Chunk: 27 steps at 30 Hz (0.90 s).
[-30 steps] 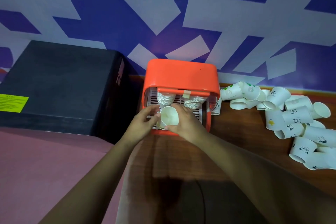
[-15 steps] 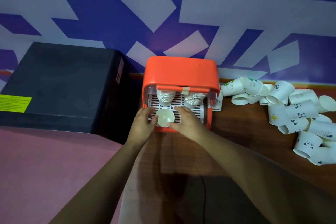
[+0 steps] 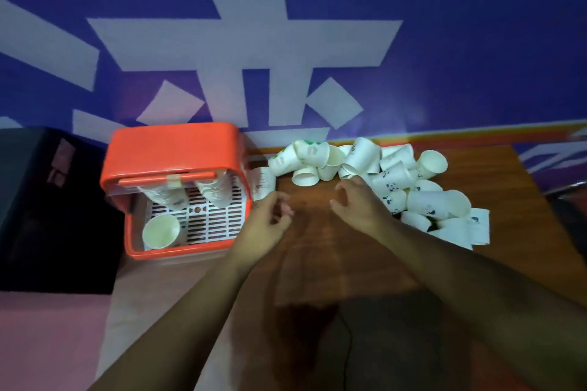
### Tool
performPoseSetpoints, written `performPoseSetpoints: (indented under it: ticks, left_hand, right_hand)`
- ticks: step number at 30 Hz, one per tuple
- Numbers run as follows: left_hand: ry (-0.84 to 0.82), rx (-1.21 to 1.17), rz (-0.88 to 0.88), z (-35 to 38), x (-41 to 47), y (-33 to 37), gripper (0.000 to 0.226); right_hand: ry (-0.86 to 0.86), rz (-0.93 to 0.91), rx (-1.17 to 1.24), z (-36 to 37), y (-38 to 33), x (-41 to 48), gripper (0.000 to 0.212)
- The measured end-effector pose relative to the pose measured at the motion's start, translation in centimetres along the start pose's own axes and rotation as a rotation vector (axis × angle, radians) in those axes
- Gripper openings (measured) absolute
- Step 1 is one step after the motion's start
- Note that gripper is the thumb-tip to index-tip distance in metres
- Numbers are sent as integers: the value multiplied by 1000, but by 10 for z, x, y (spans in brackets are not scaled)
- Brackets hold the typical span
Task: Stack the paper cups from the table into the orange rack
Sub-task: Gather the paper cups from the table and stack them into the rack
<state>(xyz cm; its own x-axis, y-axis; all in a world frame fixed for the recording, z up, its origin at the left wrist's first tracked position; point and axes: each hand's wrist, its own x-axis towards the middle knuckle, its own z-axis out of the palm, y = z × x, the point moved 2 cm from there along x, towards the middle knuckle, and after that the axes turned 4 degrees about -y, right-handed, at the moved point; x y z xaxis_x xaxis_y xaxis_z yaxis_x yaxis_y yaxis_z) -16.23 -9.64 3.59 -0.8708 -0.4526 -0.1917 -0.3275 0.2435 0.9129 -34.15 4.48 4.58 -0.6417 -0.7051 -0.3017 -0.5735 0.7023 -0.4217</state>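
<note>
The orange rack (image 3: 173,149) stands at the left on the wooden table (image 3: 317,251), its front open onto a white slotted floor. Two stacks of paper cups (image 3: 190,192) hang at its back. A single white cup (image 3: 160,232) lies at its front left, mouth toward me. A pile of loose paper cups (image 3: 397,181), some with panda prints, covers the table's far right. My left hand (image 3: 270,219) hovers empty just right of the rack, fingers curled. My right hand (image 3: 359,200) is open at the pile's left edge, holding nothing.
A black box (image 3: 47,200) sits directly left of the rack. A blue wall with pale shapes (image 3: 286,41) rises behind the table. A thin dark cable (image 3: 346,343) runs across the near table. A pink surface (image 3: 47,336) lies at the lower left.
Both hands let go of the cup, which now lies in the rack's front left. They moved right, out of the rack toward the pile. The camera view swung right.
</note>
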Motion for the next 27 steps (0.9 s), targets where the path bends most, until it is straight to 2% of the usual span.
performPoseSetpoints:
  ticks: [3,9,12,14,17,20,23,27]
  left_hand:
    - [-18,30,-70,51,54,21,14]
    - [-91,11,-323,129,138,34,46]
    - [-107,-27,-322,156,157,30,47]
    - [-112,36,-335,168,164,27,48]
    - [-67,111,-372,177,166,21,34]
    - [-39,150,-364,176,161,12,19]
    - [-52,113,-357,169,150,5,24]
    - [-31,-107,-399,150,121,0,31]
  right_hand:
    - [147,73,-20,-18,49,7,38]
    - [225,199,-80,-23,111,29,50]
    - [429,146,-20,-24,117,32,50]
    - [525,192,52,-27,123,35,53]
    - [438,260,39,-27,140,41,40]
    - [338,193,28,-25,151,42,25]
    - [298,132,66,-26,152,35,18]
    - [411,77,193,-32,140,19,10]
